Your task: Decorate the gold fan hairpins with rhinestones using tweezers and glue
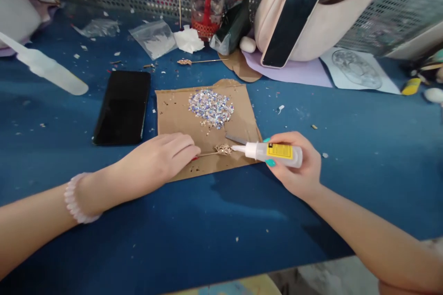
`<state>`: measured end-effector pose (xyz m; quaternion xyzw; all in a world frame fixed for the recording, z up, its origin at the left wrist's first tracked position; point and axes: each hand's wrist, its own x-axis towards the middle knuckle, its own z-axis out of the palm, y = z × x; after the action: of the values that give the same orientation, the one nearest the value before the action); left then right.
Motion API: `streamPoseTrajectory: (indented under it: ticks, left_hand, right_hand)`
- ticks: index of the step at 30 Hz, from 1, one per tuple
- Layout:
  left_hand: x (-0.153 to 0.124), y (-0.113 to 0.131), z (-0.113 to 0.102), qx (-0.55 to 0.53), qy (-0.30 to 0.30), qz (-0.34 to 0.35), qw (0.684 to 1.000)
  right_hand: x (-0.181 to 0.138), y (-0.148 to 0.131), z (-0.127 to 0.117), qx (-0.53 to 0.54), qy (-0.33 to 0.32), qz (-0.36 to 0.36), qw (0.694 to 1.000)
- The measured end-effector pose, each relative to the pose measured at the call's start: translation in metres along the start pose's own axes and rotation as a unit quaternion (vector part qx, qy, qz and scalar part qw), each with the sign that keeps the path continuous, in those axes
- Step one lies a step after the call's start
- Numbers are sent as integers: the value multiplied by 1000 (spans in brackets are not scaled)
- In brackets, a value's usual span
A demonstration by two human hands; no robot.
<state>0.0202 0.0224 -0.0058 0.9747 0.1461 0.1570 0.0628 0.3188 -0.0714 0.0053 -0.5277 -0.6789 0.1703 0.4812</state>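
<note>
My right hand (298, 168) grips a small white glue bottle (277, 152) with a yellow label, its nozzle pointing left at the ornate gold head of a hairpin (223, 149). My left hand (161, 157) lies on the brown cardboard sheet (173, 109), fingers pressed together on the thin stem of that hairpin. A heap of silver-blue glitter chips (211, 108) sits on the cardboard above the pin. A grey sliver (236, 139) lies just beside the nozzle.
A black phone (122, 107) lies left of the cardboard on the blue tabletop (363, 147). Another phone (290, 25) leans on a pink bag. A second gold pin (197, 61), plastic bags, a tissue, a red-lidded jar, a white bottle and a drawing sheet line the back.
</note>
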Motion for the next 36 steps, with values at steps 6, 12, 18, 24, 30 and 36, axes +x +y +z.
streamPoseTrajectory:
  ticks: [6, 12, 18, 24, 30, 36]
  left_hand:
    - [2, 2, -4, -23, 23, 58, 998]
    - [4, 9, -5, -41, 2, 90, 995]
    - [-1, 7, -3, -57, -6, 105, 993]
    - [-4, 7, -2, -60, -7, 99, 993]
    - [-4, 8, -2, -65, -8, 103, 993]
    - [-6, 10, -3, -77, -15, 90, 993]
  right_hand:
    - [-3, 0, -4, -18, -34, -24, 999]
    - [-1, -1, -7, -42, -50, -42, 997]
    - [-4, -2, -7, -54, -69, -54, 995]
    - [-7, -3, -7, -55, -70, -56, 995]
    - [0, -5, -6, -73, -66, -107, 989]
    - [1, -5, -6, -52, -77, -103, 990]
